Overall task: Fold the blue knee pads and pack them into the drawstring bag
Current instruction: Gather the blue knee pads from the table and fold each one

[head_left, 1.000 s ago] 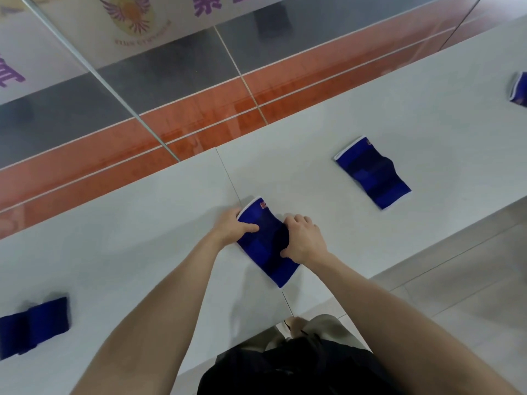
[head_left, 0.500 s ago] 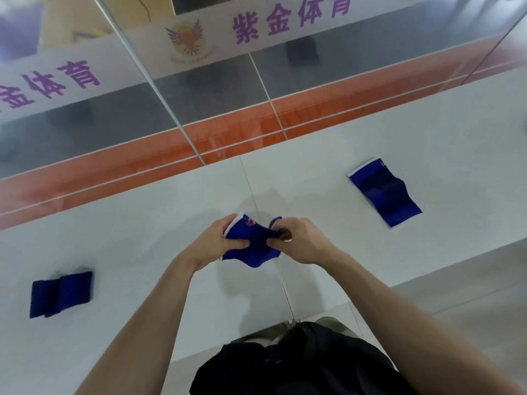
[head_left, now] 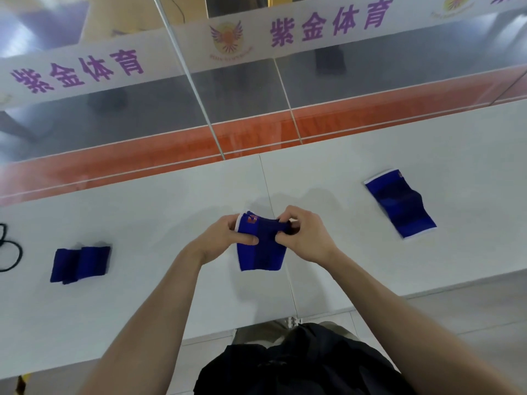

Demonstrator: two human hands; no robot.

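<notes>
- Both bare forearms reach out from the body and converge over the white tabletop (head_left: 148, 303), so the work sits centred and close in front of the person.
- The left hand (head_left: 225, 238) grips the upper left edge of a blue elastic fabric knee pad (head_left: 261, 252), thumb pressed across its front. The right hand (head_left: 305, 238), fingers curled, pinches the upper right edge.
- The pad hangs doubled from this two-sided grip. Holding it by the top probably lets its layers line up for the fold. I cannot tell whether its lower edge touches the tabletop.
- Well to the left lies a folded blue knee pad (head_left: 79, 263), apparently set aside as finished. Well to the right, a flat blue knee pad (head_left: 399, 203) seems to await folding.
- A black cord (head_left: 11, 252) loops at the left edge. It is possibly the bag's drawstring, but no bag shows.
- Beyond the tabletop stands a glass partition (head_left: 256, 89).
</notes>
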